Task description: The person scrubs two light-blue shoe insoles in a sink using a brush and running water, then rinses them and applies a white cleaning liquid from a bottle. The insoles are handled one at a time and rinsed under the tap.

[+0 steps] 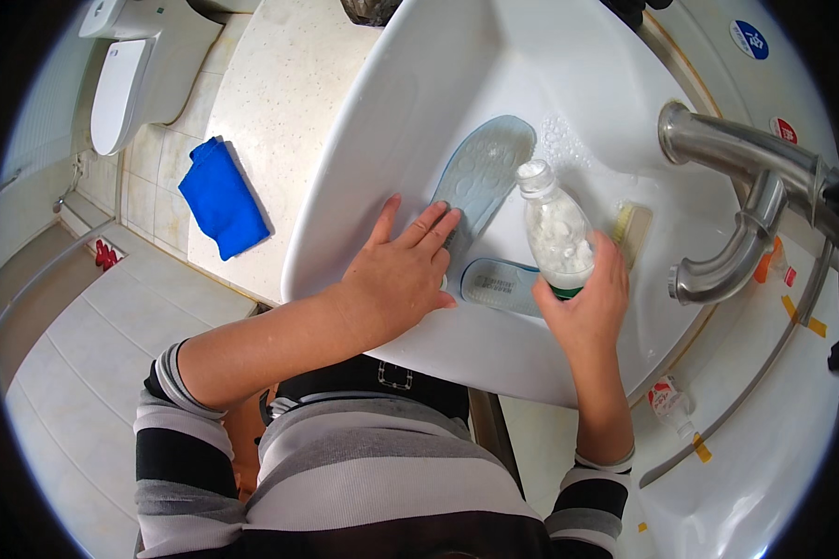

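Observation:
My left hand (403, 275) lies flat with fingers spread on the inner wall of a white sink (364, 140), its fingertips pressing the heel end of a grey-blue shoe insole (487, 168) that lies in the basin. A second insole (499, 284) lies below it, partly hidden by both hands. My right hand (587, 307) grips a clear plastic bottle (555, 233) with white contents, uncapped, tilted over the insoles. A small yellowish brush or sponge (632, 228) lies in the basin right of the bottle.
A curved steel tap (746, 186) reaches over the basin from the right. A folded blue cloth (222, 198) lies on the pale counter at the left. A white toilet (130, 70) stands at the far left. A small bottle (669, 402) lies at the lower right.

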The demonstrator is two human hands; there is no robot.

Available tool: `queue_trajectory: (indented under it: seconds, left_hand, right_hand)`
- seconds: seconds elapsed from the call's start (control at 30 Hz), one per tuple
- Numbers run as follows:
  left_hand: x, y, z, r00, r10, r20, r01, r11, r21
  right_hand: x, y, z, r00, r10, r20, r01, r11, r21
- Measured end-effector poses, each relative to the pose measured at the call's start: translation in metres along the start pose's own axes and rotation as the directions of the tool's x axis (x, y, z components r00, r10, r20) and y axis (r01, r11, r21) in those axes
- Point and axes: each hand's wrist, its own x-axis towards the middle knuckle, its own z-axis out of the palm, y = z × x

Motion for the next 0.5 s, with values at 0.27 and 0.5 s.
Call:
queue_trajectory:
  seconds: [0.27,0.5]
  left_hand:
    - [-0.0001,0.0003,0.0004,1.0,0.004,-0.021,-0.004,1.0,-0.007]
    - [0.0001,-0.0002,0.0006,0.999,0.01,-0.039,-0.011,1.0,-0.016]
  right_hand:
    - [0.0024,0.0015,0.0001,1.0,0.011,0.019,-0.01,0.997,-0.079]
    - [0.0002,0.0028,-0.0016,0.999,0.012,-0.045,-0.012,1.0,-0.015]
